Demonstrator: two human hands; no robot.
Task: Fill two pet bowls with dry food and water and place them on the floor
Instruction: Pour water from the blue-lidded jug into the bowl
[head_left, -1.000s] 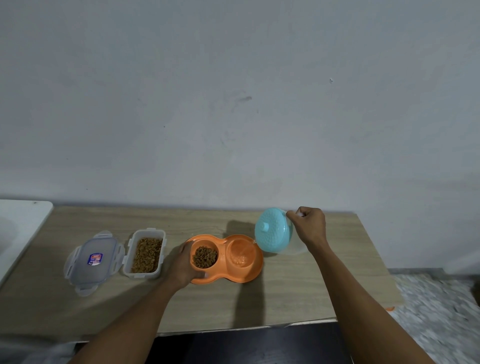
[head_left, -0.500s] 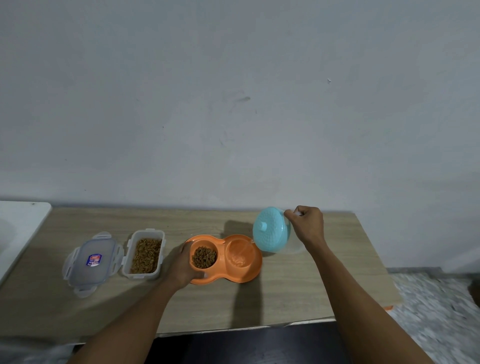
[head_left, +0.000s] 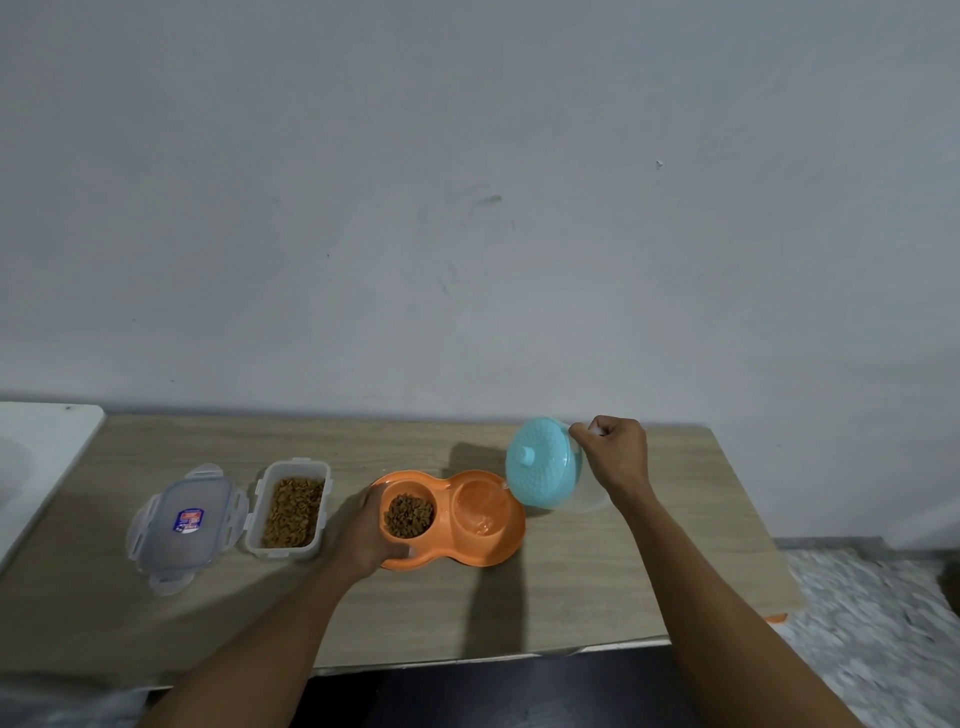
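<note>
An orange double pet bowl (head_left: 496, 551) sits on the wooden table (head_left: 649, 582). Its left cup holds brown dry food (head_left: 409, 514); its right cup holds a little water (head_left: 480, 512). My left hand (head_left: 366, 535) grips the bowl's left rim. My right hand (head_left: 613, 457) grips the handle of a clear jug with a teal lid (head_left: 540, 467). The jug is tipped to the left, its spout over the right cup, and a thin stream of water runs down.
An open clear container of dry food (head_left: 291, 512) stands left of the bowl, its lid (head_left: 182, 525) lying beside it. A white surface (head_left: 36, 457) lies at the far left. The table's right edge drops to a speckled floor (head_left: 872, 613).
The jug has tipped slightly further over the right cup and more water shows in it. My left hand has stayed on the bowl.
</note>
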